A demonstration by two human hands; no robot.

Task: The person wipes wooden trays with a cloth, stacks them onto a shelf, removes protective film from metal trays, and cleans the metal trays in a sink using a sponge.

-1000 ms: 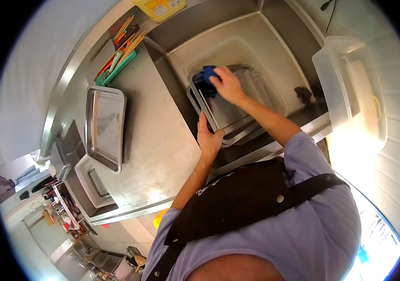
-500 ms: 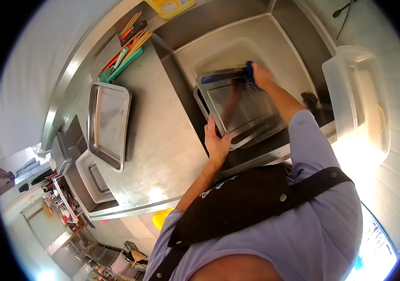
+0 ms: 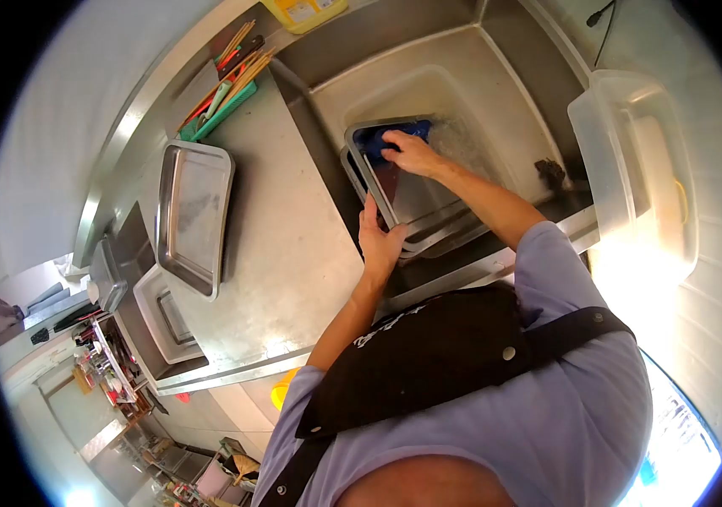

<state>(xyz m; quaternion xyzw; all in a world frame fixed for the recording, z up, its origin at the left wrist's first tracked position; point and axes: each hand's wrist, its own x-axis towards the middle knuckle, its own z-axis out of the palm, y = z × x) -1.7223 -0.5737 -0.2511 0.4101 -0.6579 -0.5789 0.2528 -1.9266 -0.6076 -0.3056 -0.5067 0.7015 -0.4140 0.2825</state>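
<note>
A rectangular metal tray (image 3: 418,201) is tilted inside the steel sink, with the rim of a second tray (image 3: 351,171) showing beneath it. My left hand (image 3: 380,241) grips the near-left corner of the upper tray, thumb on the rim and fingers along its outer side. Inside the tray, at its far-left end, my right hand (image 3: 416,155) presses a blue cloth (image 3: 417,129) against the metal. Part of the cloth is hidden under the fingers, and its exact kind is hard to make out.
Around the trays is the sink basin (image 3: 509,80), with a dark scrubber-like clump (image 3: 550,174) at its right. On the left counter (image 3: 281,228) lie another metal tray (image 3: 192,215) and a green holder (image 3: 224,110) of chopsticks and utensils. A clear plastic bin (image 3: 631,160) stands right.
My right hand has moved left with the blue cloth, from the tray's far-right corner to its far-left end. The tray and my left hand have shifted slightly left.
</note>
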